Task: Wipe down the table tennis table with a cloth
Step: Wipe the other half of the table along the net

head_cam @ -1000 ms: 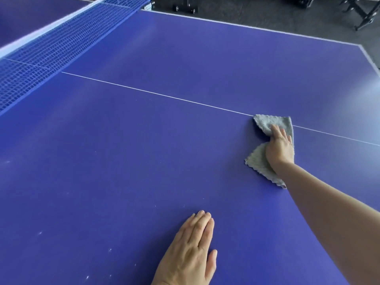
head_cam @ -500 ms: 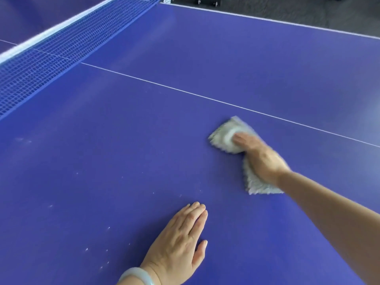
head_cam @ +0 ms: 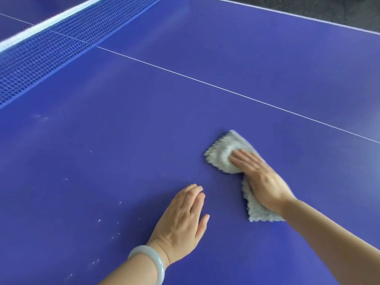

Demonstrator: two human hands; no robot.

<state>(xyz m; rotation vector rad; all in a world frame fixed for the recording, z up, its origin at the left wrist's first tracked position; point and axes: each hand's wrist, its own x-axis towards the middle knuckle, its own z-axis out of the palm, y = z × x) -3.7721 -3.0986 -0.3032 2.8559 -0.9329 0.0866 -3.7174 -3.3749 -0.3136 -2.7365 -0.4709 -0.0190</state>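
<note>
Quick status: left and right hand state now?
Left hand: open, flat on the blue table tennis table.
Right hand: open, fingers pressing the fluffy grey cloth onto it.

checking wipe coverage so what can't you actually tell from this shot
Head view only:
- Cloth: its middle lies under the right hand; its far edge is motion-blurred.
- Table: near edge cut off by the frame; surface under the left hand hidden.
- Pale specks: too small to tell dust from chips.
</note>
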